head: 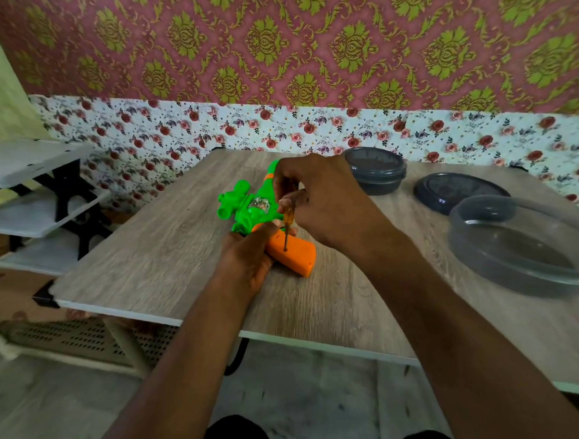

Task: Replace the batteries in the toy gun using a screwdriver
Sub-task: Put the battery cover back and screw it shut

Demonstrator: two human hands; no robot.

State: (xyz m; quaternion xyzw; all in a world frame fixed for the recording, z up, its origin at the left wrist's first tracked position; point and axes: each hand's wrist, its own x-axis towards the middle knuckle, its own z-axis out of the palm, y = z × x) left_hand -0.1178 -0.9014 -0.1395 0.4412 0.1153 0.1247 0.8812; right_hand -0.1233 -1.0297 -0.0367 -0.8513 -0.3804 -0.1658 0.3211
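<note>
A green toy gun [248, 207] with an orange handle [296, 255] lies on its side on the wooden table [158, 250]. My left hand [246, 257] grips the gun where the handle meets the body. My right hand [317, 198] holds a small screwdriver [287, 224] with an amber handle, upright, its tip pressed into the orange handle. The gun's barrel end is partly hidden behind my right hand.
A dark lidded round container [376, 172] stands at the back of the table. A loose dark lid [461, 190] and an open translucent round container [525, 244] lie on the right. A white shelf unit [34, 195] stands to the left of the table.
</note>
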